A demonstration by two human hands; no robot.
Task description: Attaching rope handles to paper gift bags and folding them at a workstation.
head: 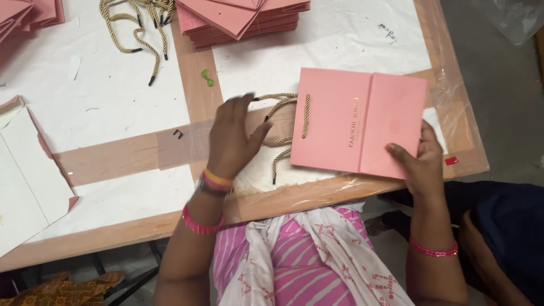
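Observation:
A flat pink paper bag (354, 119) with gold lettering lies folded on the white-covered table (113, 102). My right hand (419, 156) grips its near right corner, thumb on top. A gold rope handle (289, 122) threads through the bag's left edge, its loose black-tipped ends trailing toward me. My left hand (232, 136) hovers over the table just left of the rope, fingers spread, holding nothing.
A stack of folded pink bags (243, 20) sits at the far middle, with loose gold ropes (139, 28) to its left. More pink bags (25, 14) lie at the far left corner. White sheets (25, 175) rest at the left. Table edge runs close to me.

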